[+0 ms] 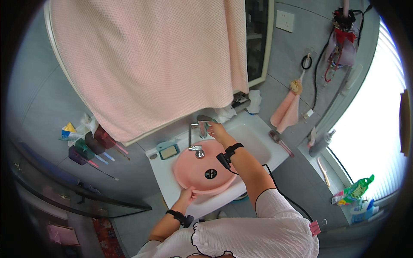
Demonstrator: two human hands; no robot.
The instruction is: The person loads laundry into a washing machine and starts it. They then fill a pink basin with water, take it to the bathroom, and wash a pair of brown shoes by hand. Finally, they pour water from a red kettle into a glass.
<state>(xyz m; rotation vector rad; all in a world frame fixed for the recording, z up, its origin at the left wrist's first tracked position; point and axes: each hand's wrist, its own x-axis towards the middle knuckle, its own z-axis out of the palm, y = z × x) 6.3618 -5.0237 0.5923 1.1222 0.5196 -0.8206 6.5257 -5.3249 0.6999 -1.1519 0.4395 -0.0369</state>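
A pink plastic basin [202, 167] with a round dark sticker inside sits in the white washbasin [258, 142]. My left hand [187, 195] grips the basin's near rim, with the thumb on top. My right hand [217, 131] reaches to the chrome faucet [202, 124], its fingertips at the right of the faucet body. Whether those fingers grip or only touch something there is hard to see. From the faucet a jointed spout extension [193, 137] bends over the basin, and its round outlet hangs inside the rim. I cannot make out running water.
Left of the faucet lies a soap bar [168, 152] in a blue dish [160, 146]. A pink towel [155, 58] hangs above the washbasin. Toothbrush cups [84, 146] are mounted on the left wall. A hairbrush [280, 142] rests at the right edge. A cable [285, 196] runs along my right arm.
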